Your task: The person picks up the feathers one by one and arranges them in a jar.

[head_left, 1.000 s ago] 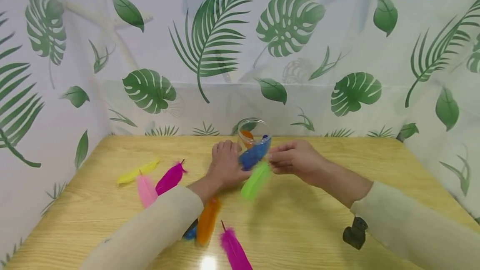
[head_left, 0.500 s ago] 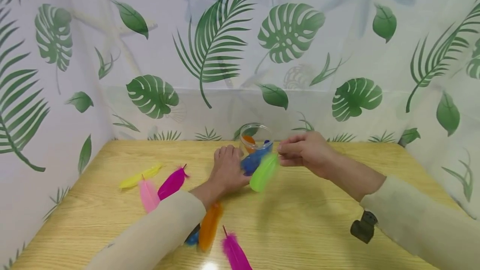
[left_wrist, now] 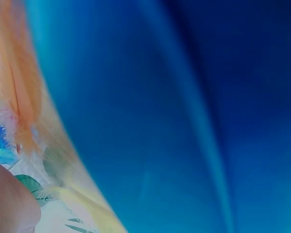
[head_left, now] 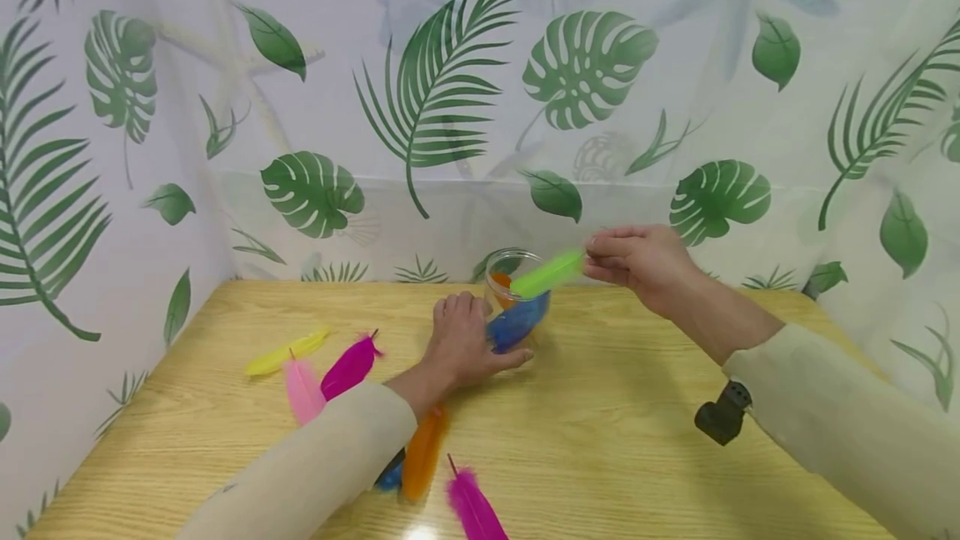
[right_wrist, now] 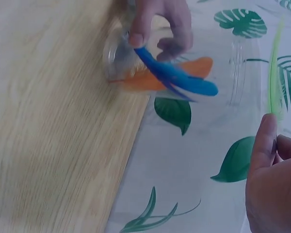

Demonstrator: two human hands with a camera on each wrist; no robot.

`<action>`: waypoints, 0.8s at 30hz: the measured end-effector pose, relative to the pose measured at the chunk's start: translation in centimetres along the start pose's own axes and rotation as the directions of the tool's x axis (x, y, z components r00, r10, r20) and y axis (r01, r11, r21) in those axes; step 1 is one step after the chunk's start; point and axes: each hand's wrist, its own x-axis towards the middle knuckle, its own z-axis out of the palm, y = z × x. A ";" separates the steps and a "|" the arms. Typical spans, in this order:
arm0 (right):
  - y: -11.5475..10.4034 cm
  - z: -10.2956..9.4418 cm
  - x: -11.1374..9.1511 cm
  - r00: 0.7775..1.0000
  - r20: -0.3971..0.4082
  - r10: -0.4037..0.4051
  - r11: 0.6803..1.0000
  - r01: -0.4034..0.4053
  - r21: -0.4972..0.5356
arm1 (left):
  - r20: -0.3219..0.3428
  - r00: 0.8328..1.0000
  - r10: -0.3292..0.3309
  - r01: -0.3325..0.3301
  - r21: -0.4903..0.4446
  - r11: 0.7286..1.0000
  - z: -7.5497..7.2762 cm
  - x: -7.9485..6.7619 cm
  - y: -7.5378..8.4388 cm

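My left hand (head_left: 461,344) holds a clear jar (right_wrist: 225,60) low on its side, thumb stretched out in front. Inside the jar show blue feathers (right_wrist: 184,80) and an orange feather (right_wrist: 199,67). Off to the right, my right hand (head_left: 641,261) pinches a lime-green feather (head_left: 551,273) by its end. The green feather slants down to the left and overlaps the jar's mouth in the head view; in the right wrist view it stands apart from the rim. A blurred blue surface (left_wrist: 126,116) fills most of the left wrist view.
On the wooden table (head_left: 615,440) lie a yellow feather (head_left: 287,354), a light pink feather (head_left: 303,390) and a magenta feather (head_left: 351,365) at the left. Nearer are an orange feather (head_left: 425,454), another magenta feather (head_left: 474,505) and a partly hidden blue feather (head_left: 390,477). A leaf-print cloth (head_left: 465,215) stands behind.
My right hand has risen and moved right with the green feather, which has swung from hanging low before the jar up to its mouth. My left hand stays at the jar, its thumb now stretched out.
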 end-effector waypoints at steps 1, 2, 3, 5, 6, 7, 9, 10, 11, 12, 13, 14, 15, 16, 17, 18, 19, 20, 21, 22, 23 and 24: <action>0.0 -0.1 0.3 1.000 -0.020 -0.002 1.000 0.002 0.000 | -0.004 1.000 0.002 -0.002 -0.001 1.000 0.0 0.0 0.0; 0.0 -0.1 0.5 0.999 -0.040 -0.002 1.000 0.002 -0.003 | -0.008 1.000 0.003 -0.003 -0.004 1.000 0.0 0.0 -0.1; 0.0 -0.2 0.7 0.998 -0.060 -0.003 1.000 0.003 -0.005 | -0.010 1.000 0.005 -0.005 -0.004 1.000 0.0 0.0 -0.1; 0.0 -0.3 1.1 0.996 -0.093 -0.004 1.000 0.004 -0.005 | -0.013 1.000 0.007 -0.007 -0.001 1.000 0.1 0.0 -0.1; 0.0 -0.4 1.2 0.994 -0.106 -0.007 1.000 0.007 -0.003 | -0.014 1.000 0.009 -0.009 -0.004 1.000 0.1 0.0 -0.1; 0.0 -0.5 1.3 0.993 -0.117 -0.011 1.000 0.011 0.000 | -0.016 1.000 0.010 -0.011 -0.005 1.000 0.1 0.0 -0.2; 0.0 -0.6 1.5 0.991 -0.134 -0.018 1.000 0.021 0.018 | -0.021 1.000 0.014 -0.014 -0.010 1.000 0.1 0.0 -0.2; 0.0 -0.6 1.6 0.990 -0.140 -0.019 0.999 0.023 0.029 | -0.025 1.000 0.016 -0.016 -0.012 1.000 0.0 0.0 -0.2; 0.0 -0.7 1.6 0.989 -0.145 -0.021 0.999 0.027 0.034 | -0.027 0.999 0.017 -0.017 -0.015 1.000 0.0 0.0 -0.2; 0.0 -0.7 1.7 0.989 -0.150 -0.021 0.999 0.027 0.040 | -0.029 0.999 0.018 -0.019 -0.017 1.000 0.0 0.0 -0.2; 0.0 -0.7 1.7 0.988 -0.154 -0.020 0.999 0.027 0.046 | -0.034 0.999 0.020 -0.021 -0.018 1.000 0.0 0.0 -0.1; -0.1 -0.7 1.8 0.987 -0.159 -0.020 0.998 0.028 0.048 | -0.033 0.999 0.021 -0.022 -0.019 1.000 0.0 0.0 -0.1; -0.1 -0.7 1.9 0.986 -0.164 -0.019 0.998 0.028 0.049 | -0.036 0.999 0.023 -0.024 -0.019 1.000 0.0 -0.1 -0.1; -0.1 -0.7 1.9 0.985 -0.169 -0.019 0.999 0.027 0.046 | -0.035 0.999 0.025 -0.026 -0.021 0.999 0.0 -0.1 -0.1; -0.1 -0.7 1.9 0.984 -0.174 -0.019 0.999 0.027 0.042 | -0.035 0.999 0.026 -0.027 -0.022 0.999 0.1 0.0 -0.1; -0.1 -0.6 1.9 0.984 -0.178 -0.021 0.999 0.028 0.039 | -0.034 0.999 0.027 -0.027 -0.022 0.999 0.1 0.0 -0.1; -0.1 -0.6 1.9 0.983 -0.181 -0.022 0.999 0.030 0.040 | -0.035 0.999 0.028 -0.029 -0.023 0.999 0.1 0.0 -0.1; -0.1 -0.6 2.0 0.983 -0.182 -0.025 0.999 0.032 0.038 | -0.034 0.999 0.027 -0.028 -0.023 0.999 0.2 0.0 -0.1; -0.1 -0.5 2.0 0.984 -0.178 -0.028 0.999 0.036 0.040 | -0.036 0.999 0.027 -0.028 -0.022 0.999 0.2 0.0 -0.2; -0.1 -0.5 2.0 0.984 -0.175 -0.033 0.998 0.041 0.042 | -0.034 0.999 0.025 -0.026 -0.019 0.999 0.2 0.0 -0.2; -0.1 -0.4 2.0 0.984 -0.172 -0.038 0.998 0.047 0.048 | -0.036 0.999 0.024 -0.025 -0.017 1.000 0.2 0.0 -0.2; -0.1 -0.4 2.0 0.984 -0.171 -0.042 0.997 0.052 0.052 | -0.036 0.999 0.023 -0.023 -0.016 1.000 0.2 0.0 -0.2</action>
